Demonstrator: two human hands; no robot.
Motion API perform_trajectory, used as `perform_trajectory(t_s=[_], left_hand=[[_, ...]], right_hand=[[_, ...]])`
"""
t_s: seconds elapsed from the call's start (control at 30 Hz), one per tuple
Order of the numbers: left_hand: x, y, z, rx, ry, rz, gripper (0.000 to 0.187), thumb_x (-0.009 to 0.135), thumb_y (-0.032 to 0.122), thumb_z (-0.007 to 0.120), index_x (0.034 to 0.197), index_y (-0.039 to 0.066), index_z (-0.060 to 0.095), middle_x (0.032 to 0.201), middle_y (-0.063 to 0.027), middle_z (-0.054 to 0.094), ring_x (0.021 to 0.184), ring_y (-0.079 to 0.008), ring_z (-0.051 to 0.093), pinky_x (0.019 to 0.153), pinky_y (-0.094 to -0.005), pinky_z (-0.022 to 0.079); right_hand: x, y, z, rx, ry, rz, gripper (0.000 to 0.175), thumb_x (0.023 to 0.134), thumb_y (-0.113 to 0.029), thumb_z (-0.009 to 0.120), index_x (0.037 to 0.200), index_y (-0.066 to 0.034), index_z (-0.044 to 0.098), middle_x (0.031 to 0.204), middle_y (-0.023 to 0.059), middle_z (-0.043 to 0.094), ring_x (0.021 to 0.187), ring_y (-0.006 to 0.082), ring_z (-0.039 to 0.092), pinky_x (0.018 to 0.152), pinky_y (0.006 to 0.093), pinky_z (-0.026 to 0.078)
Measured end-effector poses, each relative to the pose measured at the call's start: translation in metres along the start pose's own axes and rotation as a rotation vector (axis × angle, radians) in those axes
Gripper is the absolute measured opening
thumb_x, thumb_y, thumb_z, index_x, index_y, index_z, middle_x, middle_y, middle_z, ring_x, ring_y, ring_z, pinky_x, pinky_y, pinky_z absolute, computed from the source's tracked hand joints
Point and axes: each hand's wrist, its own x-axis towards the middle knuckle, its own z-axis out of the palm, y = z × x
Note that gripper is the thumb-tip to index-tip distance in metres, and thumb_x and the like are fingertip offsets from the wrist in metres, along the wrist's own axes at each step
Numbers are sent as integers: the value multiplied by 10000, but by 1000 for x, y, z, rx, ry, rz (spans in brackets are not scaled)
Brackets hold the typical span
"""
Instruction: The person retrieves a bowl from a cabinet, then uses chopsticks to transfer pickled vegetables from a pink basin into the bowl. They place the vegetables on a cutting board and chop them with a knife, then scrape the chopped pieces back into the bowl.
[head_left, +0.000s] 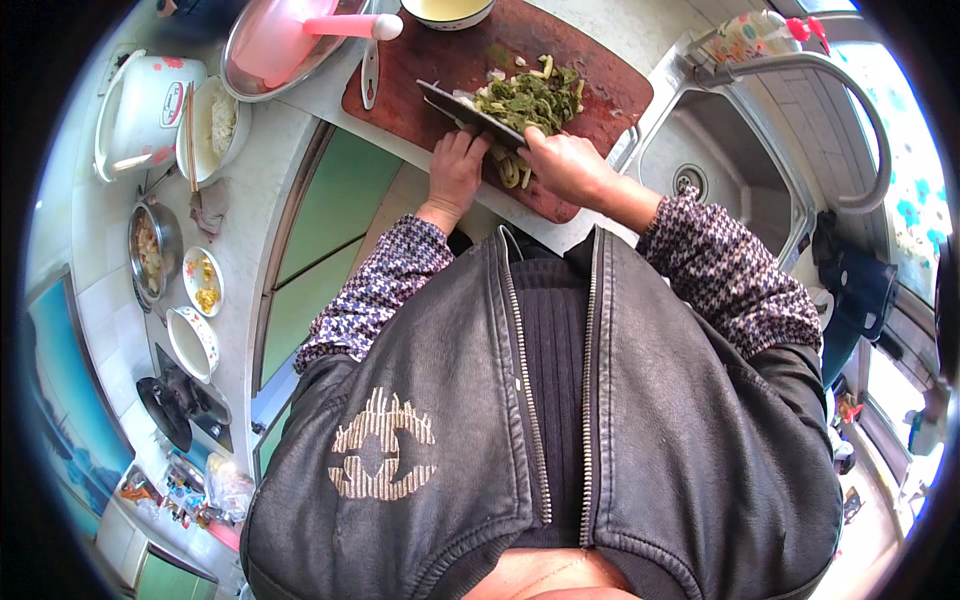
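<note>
A brown cutting board (615, 82) lies on the counter in front of me. My right hand (566, 166) grips the handle end of a kitchen knife (469, 112), whose wide dark blade slants up to the left across the board. Behind the blade sits a heap of chopped leafy greens (532, 97) with pale stem bits. Uncut greens (511, 166) show on the near side of the blade, between my hands. My left hand (457, 166) is at the near side of the blade, fingertips bent against the greens; its exact hold is partly hidden.
Right of the board is a steel sink (720, 150) with a curved faucet (874, 112). At upper left stand a metal basin (247, 75) with a pink-handled utensil (345, 26) and a bowl of rice with chopsticks (225, 124). An enamel bowl (450, 16) touches the board's far edge.
</note>
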Motion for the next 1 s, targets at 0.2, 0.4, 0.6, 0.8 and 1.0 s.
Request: perform_trajectory(t_s=[0.2, 0.4, 0.6, 0.8, 1.0], left_hand=[[-5, 15, -9, -137, 78, -201, 276, 862, 160, 581, 1116, 53, 562, 1117, -158, 481, 1017, -315, 505, 899, -394, 414], [1, 45, 9, -697, 175, -771, 687, 917, 260, 558, 1386, -69, 180, 1284, -223, 332, 1156, -296, 431, 957, -374, 406], [50, 54, 49, -603, 241, -822, 720, 886, 278, 581, 1368, -102, 207, 1361, -298, 280, 1269, -393, 294, 1068, -430, 245], [88, 41, 78, -366, 181, -569, 661, 818, 261, 646, 1289, -88, 340, 1204, -273, 443, 1150, -402, 402, 1002, -446, 309], [93, 42, 58, -233, -18, -414, 871, 711, 427, 726, 1311, -67, 333, 1237, -246, 442, 1174, -376, 410, 999, -444, 331]], right_hand=[[-30, 27, -35, 113, 91, -42, 227, 915, -264, 510, 902, -40, 468, 664, 217, 587, 647, 409, 594, 567, 486, 455], [-55, 68, -53, -98, 284, 127, 220, 925, -256, 487, 895, -39, 462, 667, 230, 586, 667, 423, 589, 570, 505, 450], [-47, 65, -16, -44, 297, 307, 238, 921, -270, 478, 923, -34, 450, 689, 255, 597, 697, 453, 590, 609, 535, 455], [-52, 13, 24, 333, 346, 394, 225, 904, -213, 482, 905, 5, 429, 701, 294, 573, 708, 497, 558, 630, 551, 437], [-61, 23, 28, 651, 477, 344, 224, 929, -200, 501, 844, 1, 454, 567, 126, 546, 478, 223, 568, 451, 362, 449]])
